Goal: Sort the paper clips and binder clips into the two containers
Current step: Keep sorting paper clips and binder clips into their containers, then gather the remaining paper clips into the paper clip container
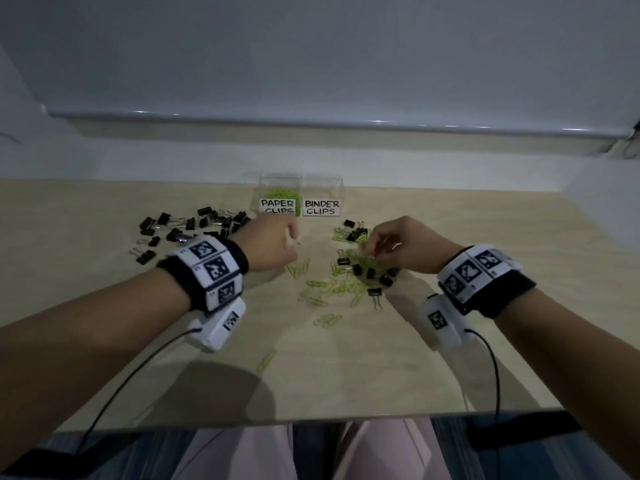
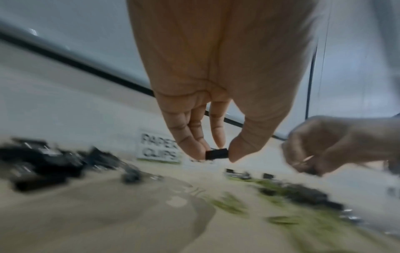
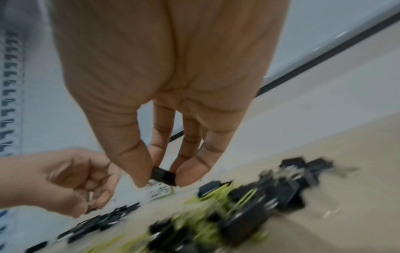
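Note:
Two clear containers stand at the back of the table: one labelled PAPER CLIPS (image 1: 277, 199) holding green clips, one labelled BINDER CLIPS (image 1: 322, 199). My left hand (image 1: 273, 242) hovers just in front of the paper-clip box and pinches a small black binder clip (image 2: 216, 154) between thumb and fingers. My right hand (image 1: 398, 245) hovers over a mixed heap of green paper clips (image 1: 332, 289) and black binder clips (image 1: 367, 271), pinching another black binder clip (image 3: 164, 176). A group of black binder clips (image 1: 194, 226) lies at the left.
A few more clips (image 1: 353, 230) lie in front of the binder-clip box. A stray green paper clip (image 1: 266, 361) lies nearer the front edge (image 1: 311, 419). A white wall with a ledge (image 1: 311, 123) rises behind the containers. Cables run from both wrist cameras.

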Motion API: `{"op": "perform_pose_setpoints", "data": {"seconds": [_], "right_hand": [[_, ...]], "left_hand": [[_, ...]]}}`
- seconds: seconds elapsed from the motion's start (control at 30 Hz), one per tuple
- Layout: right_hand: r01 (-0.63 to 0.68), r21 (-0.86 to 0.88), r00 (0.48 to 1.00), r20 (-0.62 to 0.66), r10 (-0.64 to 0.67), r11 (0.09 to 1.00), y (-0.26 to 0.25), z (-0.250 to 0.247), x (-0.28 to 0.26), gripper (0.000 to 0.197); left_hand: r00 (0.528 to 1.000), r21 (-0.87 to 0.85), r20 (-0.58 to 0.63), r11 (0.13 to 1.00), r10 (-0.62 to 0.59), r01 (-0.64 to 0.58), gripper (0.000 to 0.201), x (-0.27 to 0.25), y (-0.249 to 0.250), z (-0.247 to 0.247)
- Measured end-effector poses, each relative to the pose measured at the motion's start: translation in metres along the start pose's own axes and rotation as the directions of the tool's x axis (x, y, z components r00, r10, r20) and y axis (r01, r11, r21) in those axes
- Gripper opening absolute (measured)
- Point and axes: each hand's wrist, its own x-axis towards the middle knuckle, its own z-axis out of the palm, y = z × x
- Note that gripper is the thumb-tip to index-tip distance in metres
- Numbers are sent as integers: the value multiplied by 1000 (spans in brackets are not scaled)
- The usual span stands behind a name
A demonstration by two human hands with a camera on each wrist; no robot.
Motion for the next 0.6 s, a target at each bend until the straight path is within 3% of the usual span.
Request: {"op": "perform_pose_setpoints", "data": {"seconds": [0.13,0.2,0.37,0.5,0.6], "right_hand": [[-84,-145,990,-121,67,986,28,-20,-4,11],[-112,-239,988,-129,83,965,37,-21,-8,11],[-23,-296,998,-68,3,955,29,-5,-9,11],[-8,-423,1000,-16,2,906,12,15,-6,21],[-53,-477,998,-7,57,877,7,19,-2,29]], "left_hand": [[996,222,-46,971,-76,85,23,18,-29,-12],[998,297,-44,953,-48,59,29,24,-25,-9],[990,144,32,980,135,-138,20,29,37,27],[970,178,157,961,185,-212,26,37,68,51],[971,205,176,959,162,-197,27,44,71,58]]}}
